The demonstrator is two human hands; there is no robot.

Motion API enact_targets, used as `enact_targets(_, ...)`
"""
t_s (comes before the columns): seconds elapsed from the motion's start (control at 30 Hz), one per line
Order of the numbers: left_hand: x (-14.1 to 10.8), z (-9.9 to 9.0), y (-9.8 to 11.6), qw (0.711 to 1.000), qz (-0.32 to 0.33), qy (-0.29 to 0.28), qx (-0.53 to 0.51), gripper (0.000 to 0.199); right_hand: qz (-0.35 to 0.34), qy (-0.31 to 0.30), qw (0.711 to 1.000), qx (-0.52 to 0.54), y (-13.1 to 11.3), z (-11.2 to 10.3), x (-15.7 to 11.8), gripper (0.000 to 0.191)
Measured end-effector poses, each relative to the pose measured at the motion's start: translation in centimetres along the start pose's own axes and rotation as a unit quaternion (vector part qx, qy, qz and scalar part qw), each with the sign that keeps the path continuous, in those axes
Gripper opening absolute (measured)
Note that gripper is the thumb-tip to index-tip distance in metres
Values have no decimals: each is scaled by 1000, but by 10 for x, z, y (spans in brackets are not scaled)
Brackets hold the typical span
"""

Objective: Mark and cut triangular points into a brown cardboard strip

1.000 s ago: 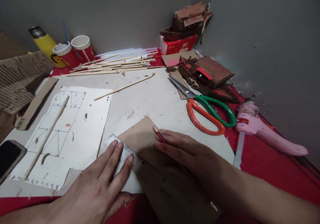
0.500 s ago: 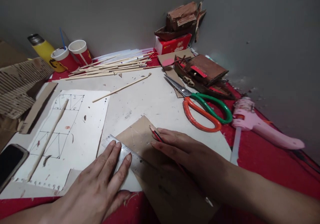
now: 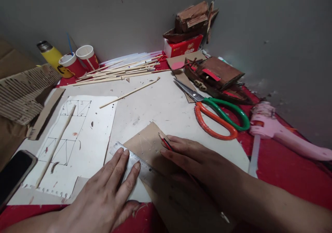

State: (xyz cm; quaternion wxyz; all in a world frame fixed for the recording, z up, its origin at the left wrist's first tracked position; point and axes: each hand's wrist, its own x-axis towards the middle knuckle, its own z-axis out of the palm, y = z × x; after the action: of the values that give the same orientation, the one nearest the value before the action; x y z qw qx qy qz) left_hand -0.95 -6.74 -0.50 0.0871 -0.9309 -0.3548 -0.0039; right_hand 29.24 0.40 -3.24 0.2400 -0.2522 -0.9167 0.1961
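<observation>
A metal ruler point(image 3: 149, 172) lies slantwise over a piece of brown cardboard point(image 3: 142, 139). My left hand point(image 3: 111, 184) presses on the ruler's near end, its fingertips on the metal and its thumb below them. Between the fingers of my right hand point(image 3: 192, 157) is a red and black pencil point(image 3: 166, 143), its tip just above or on the cardboard; I cannot tell if it touches. Faint lines and small dots mark the cardboard near the tip. The lower part of the ruler and cardboard is in shadow, partly under my right hand and forearm.
Scissors point(image 3: 215, 113) and a pink glue gun point(image 3: 285, 129) lie at the right. Behind are wooden sticks point(image 3: 124, 72), two cups point(image 3: 88, 58), a yellow bottle point(image 3: 54, 58) and brown model boats point(image 3: 220, 73). A drawing sheet point(image 3: 90, 139) and a phone point(image 3: 15, 174) are at the left.
The whole view has shifted slightly, so things appear a little further right or lower. Both hands keep nearly the same places on the ruler and around the pencil.
</observation>
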Motion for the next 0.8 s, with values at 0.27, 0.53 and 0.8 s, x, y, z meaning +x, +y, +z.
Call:
enact_targets(0.27, -1, 1, 0, 1000, 2, -4, 15, 64, 10, 14, 1000, 22, 0, 0, -1, 43)
enact_targets(0.53, -2, -3, 2, 1000, 3, -7, 28, 63, 17, 27, 999, 14, -3, -1, 3, 37)
enact_targets(0.8, -1, -1, -1, 1000, -4, -25, 14, 65, 11, 25, 1000, 2, -1, 1, -1, 38)
